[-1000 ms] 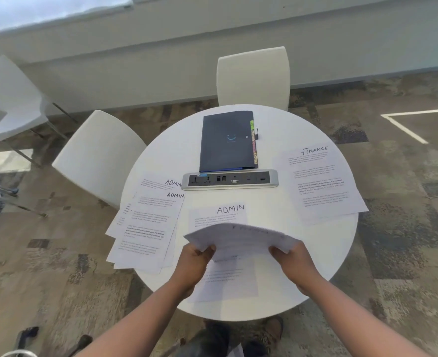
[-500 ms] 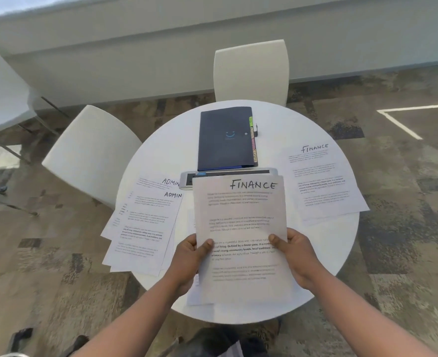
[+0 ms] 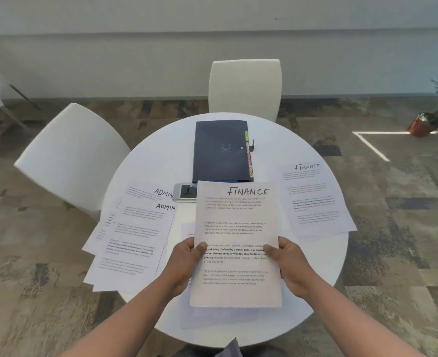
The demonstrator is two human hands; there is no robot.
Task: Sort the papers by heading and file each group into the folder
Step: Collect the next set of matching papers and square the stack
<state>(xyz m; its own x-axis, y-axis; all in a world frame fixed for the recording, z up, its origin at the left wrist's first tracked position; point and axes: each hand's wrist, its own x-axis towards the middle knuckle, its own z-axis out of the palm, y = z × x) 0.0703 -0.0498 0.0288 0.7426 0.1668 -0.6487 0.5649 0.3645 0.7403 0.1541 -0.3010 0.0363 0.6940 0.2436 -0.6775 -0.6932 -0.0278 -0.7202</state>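
I hold a sheet headed FINANCE (image 3: 236, 228) flat above the round white table (image 3: 316, 266), my left hand (image 3: 184, 261) gripping its left edge and my right hand (image 3: 290, 264) its right edge. Under it lies another sheet (image 3: 184, 229), mostly hidden. A pile of sheets headed ADMIN (image 3: 133, 235) lies fanned at the table's left. One FINANCE sheet (image 3: 313, 199) rests at the right. The dark folder (image 3: 220, 150) with coloured tabs lies shut at the table's far side.
A silver power socket strip (image 3: 184, 193) sits in the table's middle, partly covered by the held sheet. Two white chairs (image 3: 245, 86) (image 3: 71, 155) stand at the far and left sides. A potted plant (image 3: 429, 119) stands on the carpet at the right.
The held sheet has turned from edge-on to face up, showing its FINANCE heading and covering the single ADMIN sheet below. Since half a second ago it has scarcely moved.
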